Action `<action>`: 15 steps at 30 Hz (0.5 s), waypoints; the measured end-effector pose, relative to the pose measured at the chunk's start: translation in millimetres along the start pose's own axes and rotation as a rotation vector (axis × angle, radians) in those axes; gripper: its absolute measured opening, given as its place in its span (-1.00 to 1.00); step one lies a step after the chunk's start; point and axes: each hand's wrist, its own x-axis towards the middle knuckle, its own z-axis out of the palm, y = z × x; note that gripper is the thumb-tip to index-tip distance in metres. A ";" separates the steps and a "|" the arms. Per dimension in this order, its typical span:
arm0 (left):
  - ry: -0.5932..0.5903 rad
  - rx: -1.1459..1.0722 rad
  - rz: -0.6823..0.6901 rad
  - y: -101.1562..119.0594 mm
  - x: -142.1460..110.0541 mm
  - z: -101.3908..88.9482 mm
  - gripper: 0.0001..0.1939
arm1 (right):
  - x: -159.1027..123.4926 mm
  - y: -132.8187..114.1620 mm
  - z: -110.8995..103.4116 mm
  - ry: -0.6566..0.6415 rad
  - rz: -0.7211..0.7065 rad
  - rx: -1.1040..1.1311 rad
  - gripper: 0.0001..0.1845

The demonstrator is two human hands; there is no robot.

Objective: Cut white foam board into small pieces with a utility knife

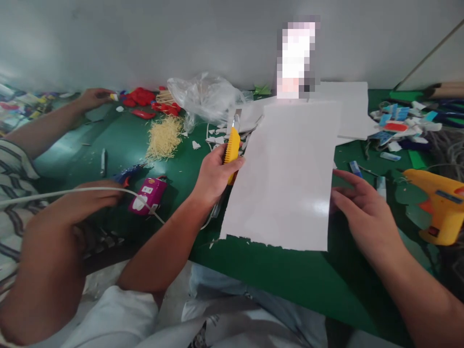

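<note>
My left hand [213, 175] is closed around a yellow utility knife [233, 147], its metal blade end pointing up and away from me. The thumb of that hand reaches the left edge of a large white sheet of board [286, 174]. The sheet has a ragged near edge. At its right edge is my right hand [362, 208], gripping the side with fingertips partly hidden behind the sheet. Torn white scraps [216, 140] lie beyond my left hand.
Another person's hands [94, 99] work at the left. Around the green table [275, 280] are a clear plastic bag [206, 96], yellow shreds [165, 137], a magenta box [148, 195], a white cable [90, 188], a yellow glue gun [440, 200] and a blurred-out phone-like object [296, 58].
</note>
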 end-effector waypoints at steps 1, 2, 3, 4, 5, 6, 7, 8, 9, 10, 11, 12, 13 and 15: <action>-0.005 0.007 -0.001 0.2 -0.1 0.1 -0.50 | -0.2 -0.8 0.5 -0.012 -0.005 0.025 -0.44; -0.012 0.016 -0.004 0.4 -0.3 0.4 -0.49 | -0.4 -1.5 0.9 -0.019 -0.011 0.044 -0.44; -0.019 0.023 -0.007 0.5 -0.6 0.9 -0.50 | -0.4 -1.8 1.1 -0.020 -0.017 0.052 -0.44; -0.024 0.029 -0.006 0.6 -1.0 1.5 -0.52 | -0.3 -1.9 1.0 -0.017 -0.020 0.047 -0.43; -0.028 0.030 -0.004 0.5 -1.4 2.2 -0.53 | -0.1 -1.8 0.7 -0.010 -0.019 0.028 -0.41; -0.029 0.026 -0.001 0.3 -1.7 2.8 -0.54 | 0.1 -1.5 0.3 -0.002 -0.016 -0.001 -0.40; -0.029 0.020 -0.002 0.1 -1.8 3.4 -0.54 | 0.4 -1.0 -0.3 0.009 -0.012 -0.033 -0.39; -0.033 0.014 -0.005 -0.2 -1.8 3.7 -0.53 | 0.6 -0.6 -0.8 0.016 -0.011 -0.061 -0.38; -0.041 0.009 -0.008 -0.4 -1.7 3.8 -0.52 | 0.8 -0.1 -1.4 0.024 -0.014 -0.083 -0.38; -0.055 0.006 -0.012 -0.4 -1.6 3.6 -0.51 | 0.9 0.2 -1.8 0.028 -0.020 -0.099 -0.38; -0.074 0.005 -0.015 -0.3 -1.5 3.2 -0.51 | 0.9 0.4 -2.3 0.035 -0.027 -0.112 -0.39; -0.098 0.008 -0.018 0.0 -1.4 2.7 -0.52 | 0.8 0.4 -2.6 0.046 -0.033 -0.125 -0.41; -0.123 0.014 -0.021 0.6 -1.6 2.0 -0.54 | 0.7 0.3 -2.9 0.061 -0.037 -0.142 -0.42; -0.166 0.037 -0.028 2.0 -2.5 1.1 -0.57 | 0.5 -0.2 -3.2 0.100 -0.032 -0.180 -0.43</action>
